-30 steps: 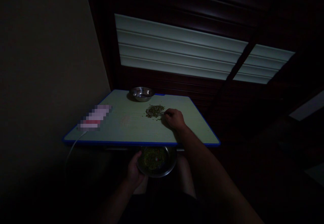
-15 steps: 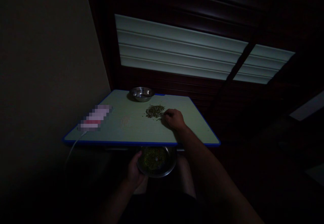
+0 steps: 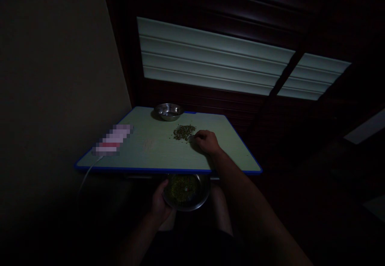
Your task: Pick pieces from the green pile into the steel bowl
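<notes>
Below the table's front edge, my left hand point(image 3: 161, 202) grips the left side of a metal bowl point(image 3: 192, 208). Small greenish grains point(image 3: 180, 190) lie in this bowl, with a little pale thing point(image 3: 185, 188) among them. On the tabletop, my right hand point(image 3: 206, 141) rests at the right edge of a loose pile of small dark grains point(image 3: 183, 131). Its fingers are drawn together in a pinch. Something small and pale point(image 3: 191, 138) shows at the fingertips, too dim to name.
The pale table point(image 3: 168, 158) has a blue rim. An empty-looking metal bowl point(image 3: 169, 113) stands at its back. To the left lies a blurred-out pinkish object point(image 3: 112, 140) with a white cable point(image 3: 87, 174). A wall and a dark slatted door point(image 3: 210, 53) stand close behind.
My right hand has shifted very slightly, and a small pale thing now shows at its fingertips by the pile. My left hand and its bowl have stayed put.
</notes>
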`<move>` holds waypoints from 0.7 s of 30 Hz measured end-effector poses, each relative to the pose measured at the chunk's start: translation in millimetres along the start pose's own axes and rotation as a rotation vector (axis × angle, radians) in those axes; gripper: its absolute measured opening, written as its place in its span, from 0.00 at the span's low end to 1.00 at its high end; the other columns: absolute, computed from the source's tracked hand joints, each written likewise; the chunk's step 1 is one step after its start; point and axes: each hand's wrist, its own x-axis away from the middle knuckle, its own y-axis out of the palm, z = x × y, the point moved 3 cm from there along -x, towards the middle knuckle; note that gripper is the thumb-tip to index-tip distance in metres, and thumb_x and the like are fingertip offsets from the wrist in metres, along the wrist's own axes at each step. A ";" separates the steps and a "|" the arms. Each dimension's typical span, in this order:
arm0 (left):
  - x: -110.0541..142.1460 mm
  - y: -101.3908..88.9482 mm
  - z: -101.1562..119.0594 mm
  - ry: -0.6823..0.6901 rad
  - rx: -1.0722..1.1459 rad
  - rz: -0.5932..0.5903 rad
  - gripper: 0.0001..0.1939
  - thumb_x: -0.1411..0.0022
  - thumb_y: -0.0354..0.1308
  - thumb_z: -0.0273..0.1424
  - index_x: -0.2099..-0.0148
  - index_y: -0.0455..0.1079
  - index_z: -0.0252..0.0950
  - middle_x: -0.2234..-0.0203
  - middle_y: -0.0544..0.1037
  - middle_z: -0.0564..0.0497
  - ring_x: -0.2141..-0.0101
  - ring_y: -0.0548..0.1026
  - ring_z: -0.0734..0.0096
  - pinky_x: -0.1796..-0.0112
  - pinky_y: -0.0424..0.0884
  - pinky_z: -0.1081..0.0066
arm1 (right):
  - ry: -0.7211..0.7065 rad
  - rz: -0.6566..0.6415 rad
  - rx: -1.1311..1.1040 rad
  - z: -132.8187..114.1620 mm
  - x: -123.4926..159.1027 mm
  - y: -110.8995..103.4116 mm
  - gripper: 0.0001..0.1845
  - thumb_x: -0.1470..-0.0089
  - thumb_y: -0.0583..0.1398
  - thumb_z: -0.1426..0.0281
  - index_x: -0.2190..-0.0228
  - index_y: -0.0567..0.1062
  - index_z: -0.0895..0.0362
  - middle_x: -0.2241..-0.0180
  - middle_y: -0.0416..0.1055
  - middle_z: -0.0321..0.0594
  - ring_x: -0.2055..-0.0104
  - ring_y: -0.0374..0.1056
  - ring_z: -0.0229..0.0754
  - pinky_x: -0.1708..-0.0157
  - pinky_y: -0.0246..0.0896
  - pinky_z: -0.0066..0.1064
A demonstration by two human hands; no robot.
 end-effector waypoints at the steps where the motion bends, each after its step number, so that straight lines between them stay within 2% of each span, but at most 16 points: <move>1: 0.5 0.4 0.2 0.001 -0.002 0.006 0.10 0.41 0.52 0.26 0.66 0.76 0.31 0.74 0.82 0.46 0.64 0.81 0.58 0.53 0.73 0.58 | 0.000 -0.003 -0.023 0.5 0.0 0.6 0.11 0.53 0.57 0.71 0.71 0.80 0.56 0.70 0.78 0.38 0.65 0.71 0.40 0.62 0.62 0.29; 5: 2.3 1.7 0.7 -0.006 -0.006 -0.011 0.10 0.42 0.53 0.27 0.66 0.76 0.31 0.72 0.83 0.45 0.63 0.81 0.57 0.53 0.73 0.56 | 0.005 0.000 -0.063 1.7 -0.1 1.2 0.11 0.53 0.56 0.71 0.71 0.80 0.56 0.71 0.77 0.38 0.66 0.71 0.40 0.64 0.62 0.28; 12: 0.1 -0.7 0.3 0.011 -0.008 -0.006 0.11 0.43 0.54 0.27 0.61 0.77 0.31 0.72 0.83 0.44 0.60 0.80 0.55 0.53 0.73 0.55 | -0.014 0.015 0.000 -0.8 0.1 -0.3 0.11 0.51 0.58 0.71 0.68 0.81 0.54 0.67 0.78 0.38 0.63 0.71 0.41 0.59 0.63 0.31; 16: 0.2 -0.8 -0.1 -0.003 -0.011 -0.010 0.11 0.43 0.54 0.27 0.62 0.76 0.30 0.73 0.82 0.45 0.61 0.80 0.55 0.53 0.73 0.55 | -0.046 -0.001 0.004 -2.0 0.5 0.2 0.11 0.51 0.58 0.71 0.67 0.81 0.54 0.66 0.78 0.39 0.62 0.71 0.42 0.58 0.63 0.31; 21: 2.0 0.0 0.8 0.002 -0.001 -0.008 0.11 0.43 0.53 0.27 0.62 0.76 0.30 0.71 0.83 0.43 0.57 0.79 0.53 0.52 0.72 0.55 | -0.035 -0.003 -0.023 0.0 0.2 1.5 0.11 0.50 0.58 0.71 0.68 0.81 0.54 0.68 0.78 0.38 0.63 0.71 0.41 0.59 0.63 0.31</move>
